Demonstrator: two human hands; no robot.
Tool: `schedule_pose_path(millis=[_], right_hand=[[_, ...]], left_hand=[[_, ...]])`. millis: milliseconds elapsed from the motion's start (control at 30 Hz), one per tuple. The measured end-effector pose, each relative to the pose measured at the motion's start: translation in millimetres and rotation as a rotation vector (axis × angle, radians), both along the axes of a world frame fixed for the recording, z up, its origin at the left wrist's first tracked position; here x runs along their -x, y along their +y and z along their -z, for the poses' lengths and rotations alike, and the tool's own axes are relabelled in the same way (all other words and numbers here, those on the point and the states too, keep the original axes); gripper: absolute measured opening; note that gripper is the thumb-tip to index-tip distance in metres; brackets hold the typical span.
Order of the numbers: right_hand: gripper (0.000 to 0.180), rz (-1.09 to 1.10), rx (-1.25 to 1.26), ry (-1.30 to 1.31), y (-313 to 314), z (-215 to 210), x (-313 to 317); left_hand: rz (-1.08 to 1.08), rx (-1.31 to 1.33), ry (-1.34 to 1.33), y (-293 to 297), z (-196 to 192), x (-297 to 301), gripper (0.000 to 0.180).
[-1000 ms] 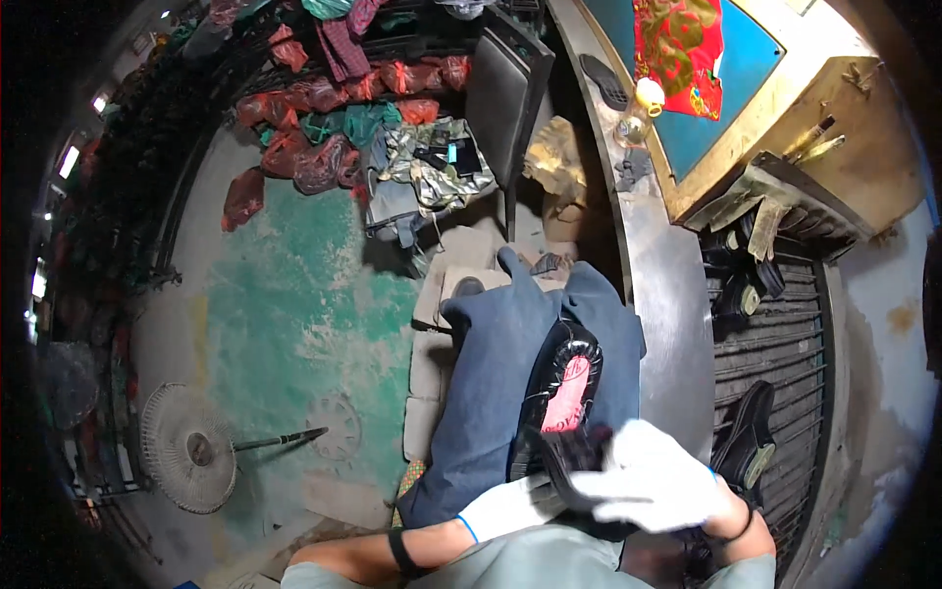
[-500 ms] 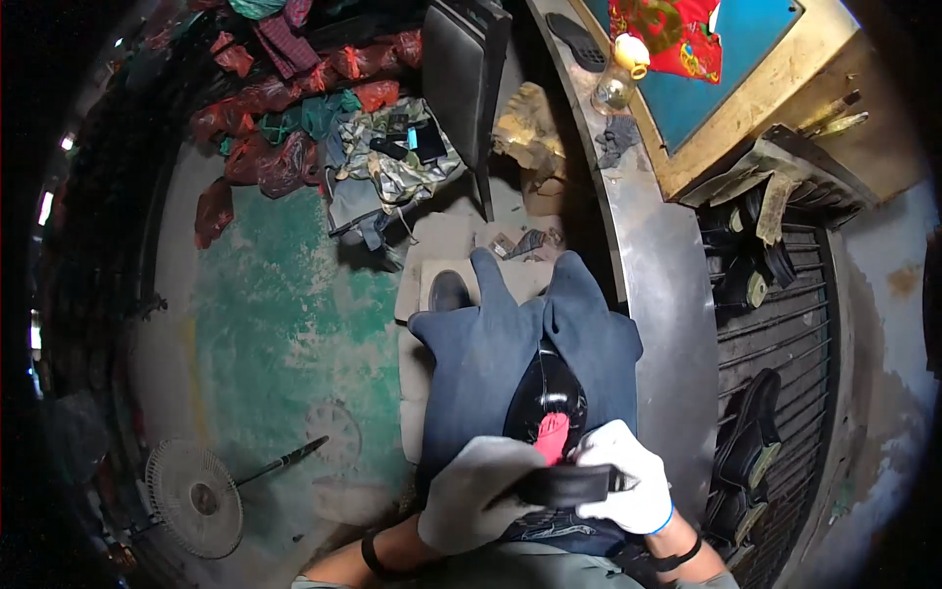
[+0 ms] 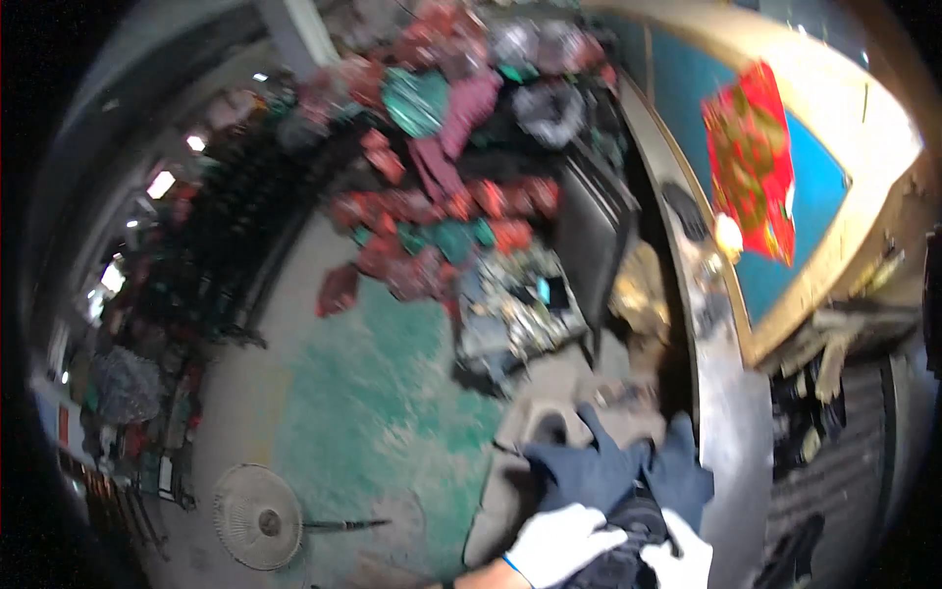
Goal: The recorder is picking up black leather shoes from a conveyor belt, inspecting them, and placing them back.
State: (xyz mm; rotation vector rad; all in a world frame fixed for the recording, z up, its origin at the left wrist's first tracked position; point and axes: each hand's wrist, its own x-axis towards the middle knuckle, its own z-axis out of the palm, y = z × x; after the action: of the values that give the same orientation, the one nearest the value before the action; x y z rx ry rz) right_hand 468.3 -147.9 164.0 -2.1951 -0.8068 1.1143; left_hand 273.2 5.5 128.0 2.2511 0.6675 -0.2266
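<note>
Bending over the lap, two white-gloved hands flank a black shoe (image 3: 636, 527), both touching it; blur and the lower frame edge hide its outline and lower part. Left hand (image 3: 561, 548): fingers extended across the shoe's near-left side; whether they grip cannot be told. Right hand (image 3: 684, 558): against the opposite side, lower part cut off, grip likewise indeterminable. Beneath lie blue-grey trousers (image 3: 579, 469), partly covered by hands and shoe. Right of the legs runs a metal ledge (image 3: 731, 442); beyond it, dark footwear (image 3: 800, 550) on a slatted rack (image 3: 834, 491) is smeared, count uncertain. To the left, a pedestal fan (image 3: 260, 517) shows its grille; blade detail is lost. Farther off, camouflage cloth (image 3: 525, 304) lies before a black panel (image 3: 594, 211). Red plastic bags (image 3: 422, 275) are heaped behind, contents obscured.
</note>
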Motion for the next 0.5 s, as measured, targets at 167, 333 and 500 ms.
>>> schedule_pose_path(millis=[167,333,500], right_hand=[[0.062,-0.042,-0.339,-0.399,-32.6,8.5,55.7],[0.053,-0.074,-0.483,-0.543,-50.1,11.7,66.1],[0.069,-0.044,-0.666,-0.33,-64.2,-3.3,77.3]], left_hand=[[-0.512,-0.03,-0.406,-67.2,-21.0,13.1,0.043],[-0.557,-0.308,-0.55,-85.4,-48.6,24.0,0.056],[-0.603,-0.117,-0.66,-116.2,-107.9,51.4,0.073]])
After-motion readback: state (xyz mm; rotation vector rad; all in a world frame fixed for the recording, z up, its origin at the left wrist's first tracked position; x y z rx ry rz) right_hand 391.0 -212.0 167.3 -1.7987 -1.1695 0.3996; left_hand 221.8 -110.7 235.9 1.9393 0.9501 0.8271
